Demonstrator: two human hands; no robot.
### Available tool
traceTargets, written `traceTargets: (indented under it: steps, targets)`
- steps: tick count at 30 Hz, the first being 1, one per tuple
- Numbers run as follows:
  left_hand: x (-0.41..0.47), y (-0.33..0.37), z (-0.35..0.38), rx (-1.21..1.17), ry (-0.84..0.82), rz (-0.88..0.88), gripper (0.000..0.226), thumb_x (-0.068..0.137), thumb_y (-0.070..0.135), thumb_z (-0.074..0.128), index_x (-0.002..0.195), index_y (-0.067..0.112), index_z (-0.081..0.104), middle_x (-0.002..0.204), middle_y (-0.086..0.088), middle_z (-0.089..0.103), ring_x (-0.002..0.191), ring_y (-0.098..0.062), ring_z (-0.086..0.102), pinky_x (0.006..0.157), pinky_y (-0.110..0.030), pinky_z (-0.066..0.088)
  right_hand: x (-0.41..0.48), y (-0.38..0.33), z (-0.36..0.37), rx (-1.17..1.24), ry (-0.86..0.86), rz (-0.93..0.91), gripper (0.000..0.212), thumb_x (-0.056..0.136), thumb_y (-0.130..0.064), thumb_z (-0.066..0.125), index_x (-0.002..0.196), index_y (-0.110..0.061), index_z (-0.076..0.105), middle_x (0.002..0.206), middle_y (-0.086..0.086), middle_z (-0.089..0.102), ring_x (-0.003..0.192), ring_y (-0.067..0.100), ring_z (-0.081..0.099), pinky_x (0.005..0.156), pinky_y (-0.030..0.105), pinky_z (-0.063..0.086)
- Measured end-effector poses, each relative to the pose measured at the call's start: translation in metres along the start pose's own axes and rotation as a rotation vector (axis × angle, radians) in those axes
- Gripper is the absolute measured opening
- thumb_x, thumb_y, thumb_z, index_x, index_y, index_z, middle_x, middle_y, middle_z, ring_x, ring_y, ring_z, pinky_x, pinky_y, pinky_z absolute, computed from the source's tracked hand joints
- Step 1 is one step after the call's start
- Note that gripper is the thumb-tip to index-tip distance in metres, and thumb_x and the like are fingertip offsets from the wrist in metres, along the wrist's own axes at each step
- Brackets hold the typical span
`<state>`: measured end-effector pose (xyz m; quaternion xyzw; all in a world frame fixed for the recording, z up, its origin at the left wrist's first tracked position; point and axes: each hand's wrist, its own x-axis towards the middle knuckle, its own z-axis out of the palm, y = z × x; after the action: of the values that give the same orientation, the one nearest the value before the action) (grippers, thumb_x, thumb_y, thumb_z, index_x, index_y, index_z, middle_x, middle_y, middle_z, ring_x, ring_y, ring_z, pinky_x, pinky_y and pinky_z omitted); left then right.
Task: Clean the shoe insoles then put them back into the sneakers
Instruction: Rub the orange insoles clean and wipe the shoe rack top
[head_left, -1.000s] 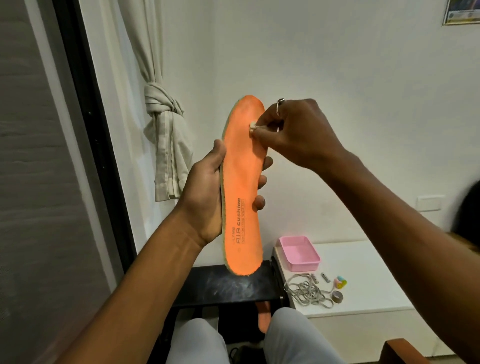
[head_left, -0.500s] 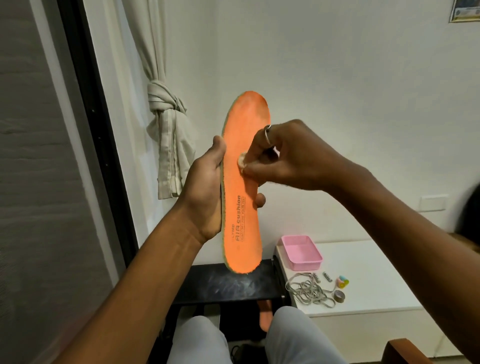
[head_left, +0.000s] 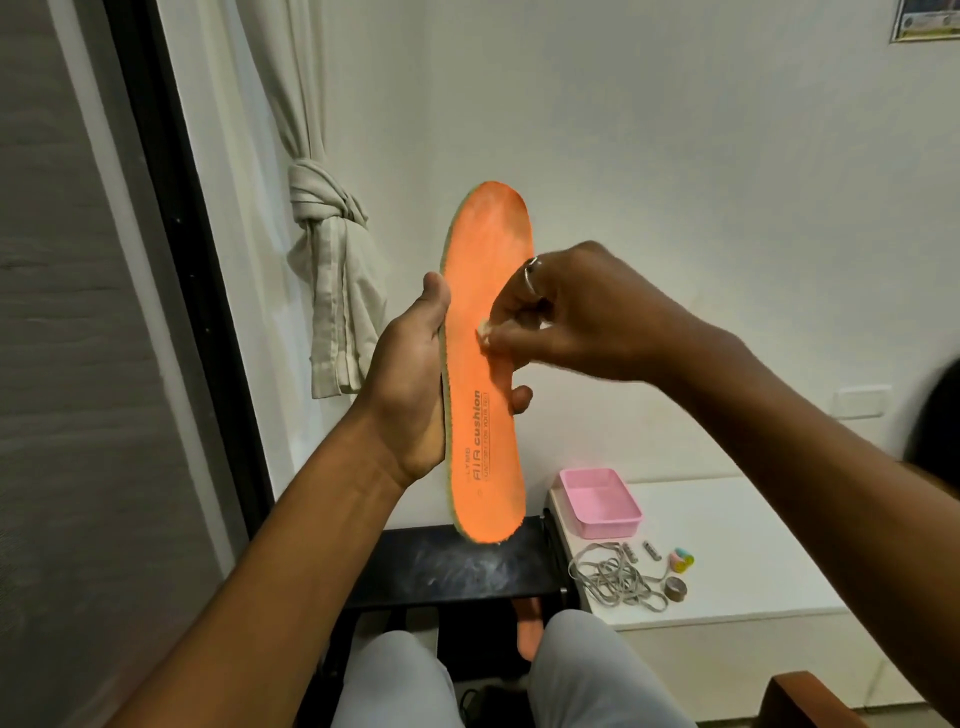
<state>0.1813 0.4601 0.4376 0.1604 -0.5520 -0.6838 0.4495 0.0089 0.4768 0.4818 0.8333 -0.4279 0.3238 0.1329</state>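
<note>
- White plaster wall (head_left: 675, 130) fills the far side, evenly lit, soft indoor light.
- Cream curtain (head_left: 332, 249) far left, tied in a knot mid-height, tail hanging down.
- Dark vertical frame (head_left: 171, 234) left of the curtain, running top to bottom.
- Grey textured panel (head_left: 62, 364) at the left edge; can't tell if it is blind or wall.
- Framed picture (head_left: 930, 21), corner only, top right.
- White wall plate (head_left: 860, 401) right, low on the wall.
- White low cabinet (head_left: 753, 545) against the wall, right.
- Black low table (head_left: 457, 566) just left of the cabinet, top scuffed.
- Brown wooden furniture corner (head_left: 800, 701) near right.
</note>
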Motion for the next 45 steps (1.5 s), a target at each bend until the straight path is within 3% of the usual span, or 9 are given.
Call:
traceTargets:
  steps: [3,8,13,19,25,30,38,42,45]
  targets:
    - [-0.001,0.000,0.001,0.018,0.033,-0.024,0.068,0.105,0.061,0.020,0.129,0.015,0.064,0.111,-0.012,0.071,0.099,-0.027,0.062,0.073,-0.045,0.058,0.005,0.007,-0.003,-0.090,0.121,0.024,0.012,0.088,-0.030,0.071,0.092,-0.022,0.080,0.081,-0.020,0.067,0.069,0.002,0.059,0.070,0.037,0.054]
    - [0.002,0.002,-0.004,-0.013,0.035,0.007,0.077,0.105,0.062,0.015,0.126,0.010,0.067,0.116,-0.019,0.069,0.099,-0.032,0.064,0.090,-0.051,0.050,-0.006,-0.005,0.003,0.050,-0.187,-0.098,0.007,0.090,-0.030,0.075,0.092,-0.025,0.079,0.076,-0.016,0.070,0.071,0.004,0.061,0.068,0.015,0.042]
    - [0.003,0.005,-0.008,0.002,0.040,0.026,0.071,0.104,0.062,0.014,0.138,0.017,0.056,0.130,-0.014,0.067,0.122,-0.031,0.064,0.094,-0.062,0.053,-0.001,0.007,0.011,-0.211,0.198,-0.111,0.012,0.092,-0.036,0.068,0.090,-0.029,0.078,0.080,-0.017,0.069,0.075,0.000,0.048,0.079,0.032,0.039]
    - [0.003,0.009,-0.014,-0.036,0.054,0.035,0.076,0.105,0.061,0.016,0.134,0.006,0.059,0.121,-0.020,0.069,0.101,-0.033,0.068,0.086,-0.047,0.055,-0.015,-0.010,0.021,0.044,0.007,-0.177,0.015,0.089,-0.036,0.074,0.092,-0.022,0.079,0.078,-0.011,0.070,0.073,0.006,0.058,0.077,0.021,0.042]
    - [0.001,0.002,-0.002,-0.060,0.001,-0.025,0.067,0.105,0.061,0.018,0.142,0.018,0.055,0.136,-0.014,0.064,0.134,-0.040,0.052,0.088,-0.067,0.053,0.009,0.006,0.021,-0.171,0.390,-0.015,0.017,0.092,-0.035,0.066,0.091,-0.021,0.077,0.082,-0.011,0.072,0.079,0.012,0.060,0.081,0.035,0.044]
    - [-0.001,0.003,0.000,-0.047,0.004,-0.037,0.066,0.105,0.060,0.016,0.131,0.022,0.063,0.123,-0.004,0.072,0.103,-0.024,0.072,0.075,-0.050,0.060,0.006,-0.013,0.029,0.195,0.318,-0.039,0.011,0.089,-0.023,0.074,0.089,-0.013,0.077,0.077,-0.003,0.072,0.071,0.012,0.066,0.065,0.033,0.054]
    - [0.001,-0.006,0.004,0.006,-0.024,-0.063,0.069,0.104,0.061,0.021,0.139,0.013,0.058,0.119,-0.014,0.068,0.091,-0.026,0.059,0.067,-0.040,0.051,0.033,0.014,0.018,-0.138,0.607,0.085,0.017,0.089,-0.033,0.066,0.089,-0.019,0.075,0.081,-0.004,0.072,0.075,0.013,0.059,0.075,0.040,0.050]
    - [0.003,-0.002,0.000,-0.012,0.008,-0.034,0.064,0.105,0.060,0.024,0.138,0.019,0.059,0.107,-0.011,0.070,0.087,-0.024,0.062,0.065,-0.040,0.051,0.020,-0.006,0.025,0.102,0.401,-0.027,0.008,0.090,-0.025,0.071,0.089,-0.018,0.076,0.077,-0.006,0.071,0.072,0.010,0.066,0.067,0.030,0.052]
    - [0.002,-0.002,0.002,-0.001,0.001,-0.037,0.065,0.105,0.060,0.023,0.138,0.017,0.060,0.112,-0.013,0.069,0.090,-0.026,0.060,0.065,-0.040,0.050,0.024,-0.003,0.022,0.000,0.429,-0.017,0.011,0.089,-0.030,0.069,0.088,-0.021,0.075,0.076,-0.006,0.070,0.072,0.013,0.064,0.068,0.036,0.052]
